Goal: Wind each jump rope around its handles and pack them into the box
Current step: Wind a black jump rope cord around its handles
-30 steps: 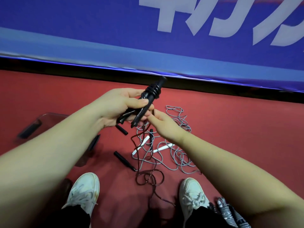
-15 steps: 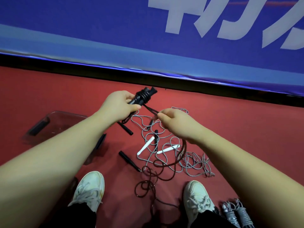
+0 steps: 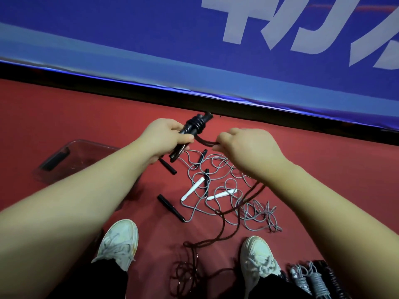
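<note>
The left hand (image 3: pixel 166 137) gripped the black handles (image 3: pixel 190 131), tilted away; the right hand (image 3: pixel 248 149) had swung rightward, fingers pinching the dark rope (image 3: pixel 205 142) taut.

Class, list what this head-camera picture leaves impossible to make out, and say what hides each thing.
- Clear box: its near side and contents, covered by the left forearm.
- Black handles: whether one or two are bundled; the left hand and wound rope cover them.
- Dark rope: its remaining length, since its coils run off the bottom edge.
- Wound ropes by the right shoe: their count, cut by the bottom edge.
- Right hand: its fingertip grip, blurred.
</note>
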A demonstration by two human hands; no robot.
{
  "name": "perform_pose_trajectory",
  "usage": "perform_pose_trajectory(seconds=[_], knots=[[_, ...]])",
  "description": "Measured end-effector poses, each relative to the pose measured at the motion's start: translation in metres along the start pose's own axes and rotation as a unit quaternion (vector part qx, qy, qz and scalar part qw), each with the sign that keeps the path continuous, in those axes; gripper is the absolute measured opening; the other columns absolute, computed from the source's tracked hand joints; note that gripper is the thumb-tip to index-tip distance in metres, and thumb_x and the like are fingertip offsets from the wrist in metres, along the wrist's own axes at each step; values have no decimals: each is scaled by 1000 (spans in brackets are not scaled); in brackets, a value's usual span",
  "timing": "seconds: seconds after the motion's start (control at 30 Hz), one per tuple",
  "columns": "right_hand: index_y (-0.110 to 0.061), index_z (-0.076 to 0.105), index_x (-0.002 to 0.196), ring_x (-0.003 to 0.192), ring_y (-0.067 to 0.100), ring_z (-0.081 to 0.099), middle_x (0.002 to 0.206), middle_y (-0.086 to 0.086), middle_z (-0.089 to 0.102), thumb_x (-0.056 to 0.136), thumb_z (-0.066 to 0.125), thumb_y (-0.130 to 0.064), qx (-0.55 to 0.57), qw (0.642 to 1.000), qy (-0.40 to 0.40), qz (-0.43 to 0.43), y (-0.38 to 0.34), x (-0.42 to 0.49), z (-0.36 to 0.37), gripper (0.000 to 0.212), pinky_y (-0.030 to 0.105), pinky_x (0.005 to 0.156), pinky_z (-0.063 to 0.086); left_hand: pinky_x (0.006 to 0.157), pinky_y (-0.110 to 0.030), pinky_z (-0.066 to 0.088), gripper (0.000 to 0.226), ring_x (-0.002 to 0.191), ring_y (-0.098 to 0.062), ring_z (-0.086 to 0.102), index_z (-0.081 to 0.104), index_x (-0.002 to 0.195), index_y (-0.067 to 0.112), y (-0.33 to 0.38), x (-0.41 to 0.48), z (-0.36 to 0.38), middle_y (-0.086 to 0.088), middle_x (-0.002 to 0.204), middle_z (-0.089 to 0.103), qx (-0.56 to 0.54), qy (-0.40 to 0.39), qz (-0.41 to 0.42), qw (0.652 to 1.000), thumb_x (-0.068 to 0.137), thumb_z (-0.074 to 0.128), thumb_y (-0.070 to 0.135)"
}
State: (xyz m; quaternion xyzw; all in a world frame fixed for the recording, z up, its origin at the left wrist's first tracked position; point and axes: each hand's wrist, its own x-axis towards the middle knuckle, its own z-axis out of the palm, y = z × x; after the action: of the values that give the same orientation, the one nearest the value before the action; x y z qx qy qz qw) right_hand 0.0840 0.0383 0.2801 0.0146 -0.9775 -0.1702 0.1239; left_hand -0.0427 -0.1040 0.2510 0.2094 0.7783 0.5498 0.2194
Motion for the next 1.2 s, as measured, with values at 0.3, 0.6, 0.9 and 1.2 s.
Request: perform_pose_trajectory(seconds=[0.3, 0.6, 0.9, 1.2], knots=[[-10, 48, 83, 57, 11, 61, 63, 1, 65, 103, 28, -19, 720, 646, -213, 141, 10, -27, 39, 30, 20, 57, 46, 78, -31, 57, 18, 66, -14, 71, 67, 92, 13, 17, -10, 4, -2, 67, 70, -182, -52, -21, 982, 85, 61, -3], [-15, 59, 88, 49, 8, 37, 67, -2, 46, 103, 32, -27, 598, 740, -191, 240, -3, -21, 41, 33, 21, 45, 29, 87, -29, 51, 36, 92, -15, 66, 66, 117, 20, 17, -2, 18, -1, 100, 71, 179, 30, 120, 976, 82, 69, 10], [-26, 30, 135, 48, 22, 32, 63, -3, 32, 87, 43, -4, 10, 999, -25, 37, -26, -12, -8, 54, 28, 44, 15, 69, -35, 43, 25, 98, -29, 59, 61, 112, 21, 0, -1, 29, -2, 102, 68, 444, 35, 221, 868, 88, 62, 21], [-15, 70, 82, 49, 24, 49, 73, 4, 59, 77, 40, -10, -82, 960, 92, -251, 17, -7, -7, 31, 20, 39, 24, 74, -32, 46, 22, 88, -23, 60, 68, 105, 25, 0, -2, 22, -1, 94, 69, 404, -63, 143, 901, 83, 69, 26]])
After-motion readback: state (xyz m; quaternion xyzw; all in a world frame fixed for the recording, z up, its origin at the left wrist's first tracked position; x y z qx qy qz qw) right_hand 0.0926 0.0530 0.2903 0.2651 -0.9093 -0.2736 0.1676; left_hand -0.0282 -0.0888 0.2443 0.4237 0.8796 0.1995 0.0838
